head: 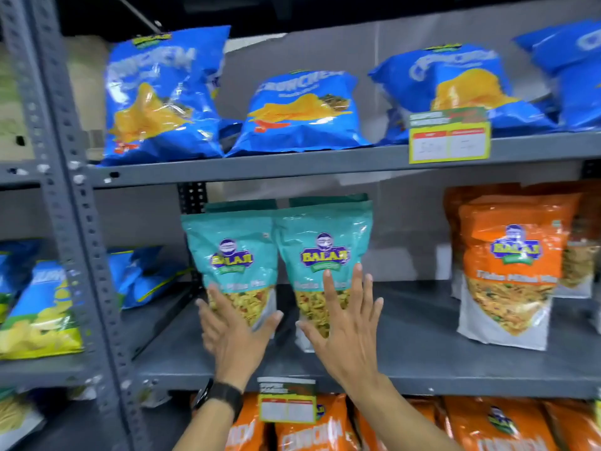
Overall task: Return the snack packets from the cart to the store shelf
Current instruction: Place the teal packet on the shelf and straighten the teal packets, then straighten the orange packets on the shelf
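Note:
Two teal Balaji snack packets stand upright side by side on the grey middle shelf (455,356). My left hand (234,340), with a black watch on its wrist, cups the bottom of the left teal packet (231,252), thumb on its right edge and fingers on its left. My right hand (348,330) lies flat against the lower front of the right teal packet (325,236), fingers spread and nothing gripped. The cart is out of view.
Orange Balaji packets (510,265) stand at the right of the same shelf. Blue Crunchem bags (302,109) fill the shelf above, orange bags (487,428) the shelf below. A grey upright post (74,222) stands on the left. Price tags (450,138) hang on the shelf edges.

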Motion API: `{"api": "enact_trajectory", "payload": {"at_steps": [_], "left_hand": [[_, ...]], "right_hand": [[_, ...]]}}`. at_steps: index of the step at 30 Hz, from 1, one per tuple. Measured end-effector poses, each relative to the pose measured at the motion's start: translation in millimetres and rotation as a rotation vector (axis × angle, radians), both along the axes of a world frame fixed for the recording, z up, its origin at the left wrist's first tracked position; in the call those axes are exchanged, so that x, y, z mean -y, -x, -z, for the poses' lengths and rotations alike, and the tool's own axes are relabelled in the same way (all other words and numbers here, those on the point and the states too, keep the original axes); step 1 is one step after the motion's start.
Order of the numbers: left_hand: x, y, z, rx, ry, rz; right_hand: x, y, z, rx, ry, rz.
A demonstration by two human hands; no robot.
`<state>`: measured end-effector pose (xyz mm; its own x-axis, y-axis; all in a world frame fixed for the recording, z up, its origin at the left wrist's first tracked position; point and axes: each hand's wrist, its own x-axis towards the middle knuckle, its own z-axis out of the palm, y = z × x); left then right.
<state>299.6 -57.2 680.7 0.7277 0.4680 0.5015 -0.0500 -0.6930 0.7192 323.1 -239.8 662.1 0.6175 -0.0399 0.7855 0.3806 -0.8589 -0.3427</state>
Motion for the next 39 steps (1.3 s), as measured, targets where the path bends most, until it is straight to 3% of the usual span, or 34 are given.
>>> {"api": "enact_trajectory", "payload": {"at_steps": [4, 7, 9, 13, 18, 21, 29, 39], "left_hand": [[35, 26, -1, 0.377, -0.053, -0.108], [83, 34, 2, 0.549, -0.184, 0.039], [160, 31, -1, 0.517, -0.247, 0.207], [291, 17, 5, 0.271, -0.208, 0.436], [390, -20, 7, 0.025, -0.193, 0.358], [416, -36, 6, 0.015, -0.126, 0.263], [461, -53, 15, 0.051, -0.249, 0.091], [494, -49, 22, -0.034, -0.266, 0.045]], "right_hand": [[48, 3, -6, 0.071, -0.022, 0.033], [92, 5, -10, 0.095, -0.043, 0.092], [162, 1, -8, 0.097, -0.062, 0.174], [280, 5, 2, 0.067, -0.006, 0.294], [397, -2, 5, 0.0, 0.041, 0.358], [444, -9, -2, -0.099, 0.042, 0.377], [503, -24, 3, -0.143, 0.034, 0.102], [500, -30, 13, -0.1, 0.004, 0.024]]}}
